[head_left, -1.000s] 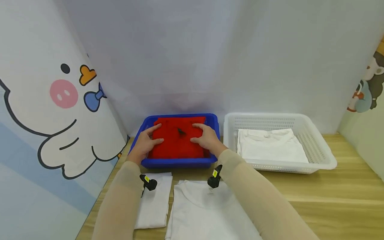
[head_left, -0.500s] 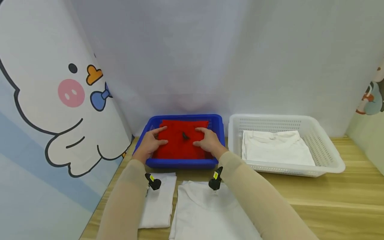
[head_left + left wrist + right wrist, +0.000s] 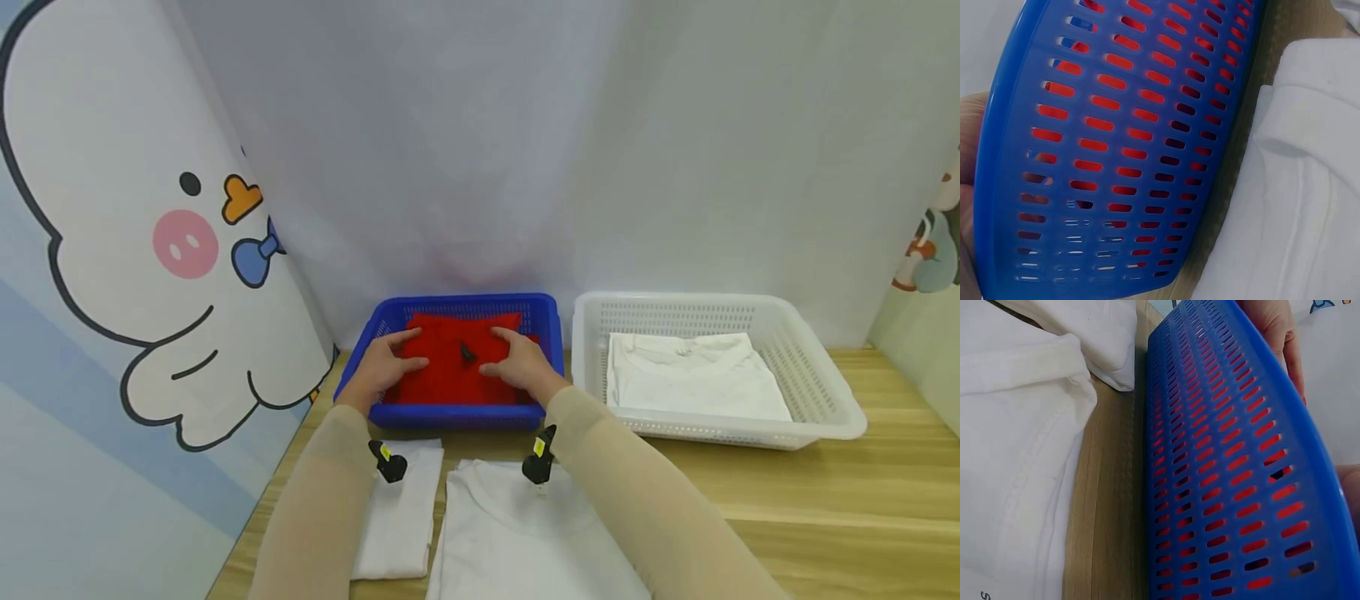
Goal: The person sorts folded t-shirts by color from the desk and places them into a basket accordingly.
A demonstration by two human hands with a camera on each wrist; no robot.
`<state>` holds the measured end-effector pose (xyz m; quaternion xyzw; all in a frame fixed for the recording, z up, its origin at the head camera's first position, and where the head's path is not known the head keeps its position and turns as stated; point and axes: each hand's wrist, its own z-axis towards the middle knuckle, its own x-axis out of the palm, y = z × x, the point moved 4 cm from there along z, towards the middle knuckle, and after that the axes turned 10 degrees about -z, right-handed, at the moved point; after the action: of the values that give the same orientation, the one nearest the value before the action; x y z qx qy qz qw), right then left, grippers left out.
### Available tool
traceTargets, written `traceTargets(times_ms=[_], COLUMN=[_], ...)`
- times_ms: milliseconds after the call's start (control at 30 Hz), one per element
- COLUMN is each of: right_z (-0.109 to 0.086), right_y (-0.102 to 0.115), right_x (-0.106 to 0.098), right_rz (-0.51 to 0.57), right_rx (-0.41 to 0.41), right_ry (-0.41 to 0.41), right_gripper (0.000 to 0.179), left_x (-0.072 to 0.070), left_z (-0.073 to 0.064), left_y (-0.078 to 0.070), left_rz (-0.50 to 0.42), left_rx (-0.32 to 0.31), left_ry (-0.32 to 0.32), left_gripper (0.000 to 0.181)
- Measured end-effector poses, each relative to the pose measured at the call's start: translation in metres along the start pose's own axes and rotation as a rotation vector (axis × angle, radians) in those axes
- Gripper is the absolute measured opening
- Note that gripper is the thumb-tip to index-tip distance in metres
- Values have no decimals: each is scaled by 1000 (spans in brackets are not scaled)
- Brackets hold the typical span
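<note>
A folded red garment with a small dark mark lies inside a blue plastic basket. On the garment's left side is my left hand, thumb and fingers spread and fairly straight. My right hand rests at its right side in a similar way, thumb toward the middle. In the left wrist view, the slotted basket wall hides most of that hand, and red cloth shows through the slots. The right wrist view shows the long basket wall, with parts of both hands beyond its rim.
To the right stands a white plastic basket holding a folded white shirt. In front of the blue basket lie a folded white garment and a larger white T-shirt on the wooden table. A pale curtain hangs behind.
The red garment's back edge sits lower below the basket rim than before. Both hands stay on it, their fingers slightly closer together. The head view has shifted a little.
</note>
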<state>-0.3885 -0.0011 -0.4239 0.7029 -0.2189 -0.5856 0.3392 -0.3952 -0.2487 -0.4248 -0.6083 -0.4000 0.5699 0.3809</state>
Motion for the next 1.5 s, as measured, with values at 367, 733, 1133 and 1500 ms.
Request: traceTargets(times_ms=[367,733,1133,1500], right_z=[-2,2,-25,-141], right_y=[0,3,18,-24], right_x=[1,1,-40,-130], right_rz=[-35,-139,-50,-165], right_rx=[4,-5,-150,-290], right_ry=[21,-41,-87,-137], right_gripper=[91,109,111,104], left_x=[2,3,0,-12], left_z=[-3,-6,-27,-114], left_y=[-4,-10,-32,-73], left_rz=[30,150,243,434], left_rx=[60,72,227,450], left_ry=[-5,-37,-44,1], left_gripper=[74,104,111,105])
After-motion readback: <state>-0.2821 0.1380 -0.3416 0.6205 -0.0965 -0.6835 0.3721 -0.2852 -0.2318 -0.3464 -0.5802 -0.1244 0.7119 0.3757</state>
